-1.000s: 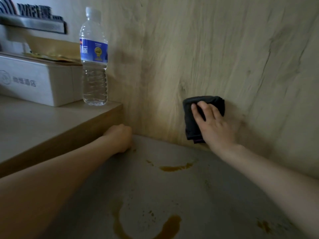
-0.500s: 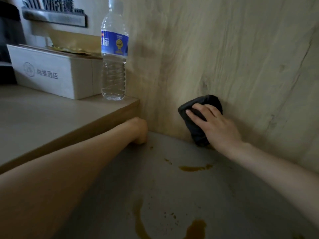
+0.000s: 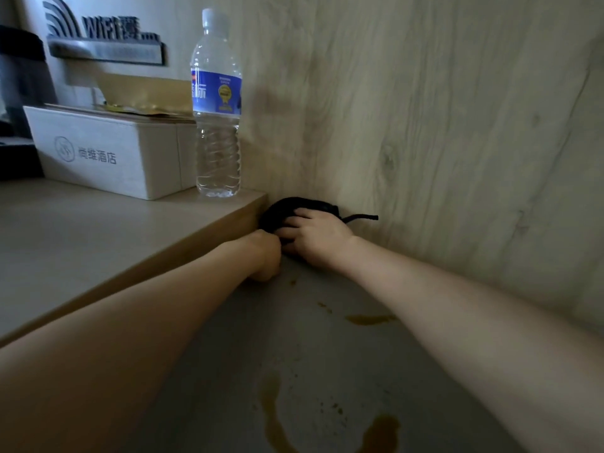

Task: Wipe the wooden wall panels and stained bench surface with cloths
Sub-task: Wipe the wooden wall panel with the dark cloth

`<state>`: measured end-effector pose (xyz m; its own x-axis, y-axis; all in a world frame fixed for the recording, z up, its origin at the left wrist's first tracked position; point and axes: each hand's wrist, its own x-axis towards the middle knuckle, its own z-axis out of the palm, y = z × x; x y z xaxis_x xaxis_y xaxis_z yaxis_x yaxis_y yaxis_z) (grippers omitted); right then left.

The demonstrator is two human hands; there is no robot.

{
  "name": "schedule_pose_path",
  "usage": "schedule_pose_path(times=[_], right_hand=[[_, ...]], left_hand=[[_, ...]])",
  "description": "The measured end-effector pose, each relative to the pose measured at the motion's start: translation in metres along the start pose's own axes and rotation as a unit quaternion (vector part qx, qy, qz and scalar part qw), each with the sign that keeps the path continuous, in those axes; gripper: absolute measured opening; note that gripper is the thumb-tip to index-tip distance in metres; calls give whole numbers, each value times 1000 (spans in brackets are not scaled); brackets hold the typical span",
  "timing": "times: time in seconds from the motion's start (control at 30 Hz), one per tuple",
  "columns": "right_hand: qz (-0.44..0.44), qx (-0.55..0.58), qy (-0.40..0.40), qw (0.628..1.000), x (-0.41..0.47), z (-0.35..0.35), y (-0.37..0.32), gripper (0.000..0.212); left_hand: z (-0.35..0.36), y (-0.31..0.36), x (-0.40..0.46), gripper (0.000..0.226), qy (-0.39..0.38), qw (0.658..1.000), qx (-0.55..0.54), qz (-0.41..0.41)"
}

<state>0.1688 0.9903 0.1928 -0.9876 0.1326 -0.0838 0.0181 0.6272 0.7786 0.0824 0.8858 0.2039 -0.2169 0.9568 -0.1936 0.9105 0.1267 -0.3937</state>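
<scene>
A dark cloth [image 3: 287, 209] is pushed into the corner where the pale wooden wall panel [image 3: 425, 125] meets the raised shelf. My right hand [image 3: 313, 238] presses the cloth against the wall with fingers spread over it. My left hand [image 3: 266, 258] is a fist resting on the grey bench surface [image 3: 327, 354] against the shelf's side, knuckles touching the right hand; nothing shows in it. Brown stains [image 3: 371, 318] mark the bench, with a larger curved stain [image 3: 379, 429] near the bottom.
A water bottle [image 3: 217, 106] stands at the shelf's [image 3: 98, 230] corner edge, just above the cloth. A white box [image 3: 108, 152] with printed characters sits left of it. A WiFi sign [image 3: 108, 40] hangs on the back wall.
My right hand slid the cloth leftward and down along the wall into the corner beside the shelf. It now meets my left fist, which stayed in place.
</scene>
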Motion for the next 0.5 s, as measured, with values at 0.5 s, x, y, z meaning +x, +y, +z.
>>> schedule_pose_path(times=[0.5], right_hand=[[141,30,46,988,-248,73,17,48]], left_hand=[[-32,76,21,37,99,987,-110,55]])
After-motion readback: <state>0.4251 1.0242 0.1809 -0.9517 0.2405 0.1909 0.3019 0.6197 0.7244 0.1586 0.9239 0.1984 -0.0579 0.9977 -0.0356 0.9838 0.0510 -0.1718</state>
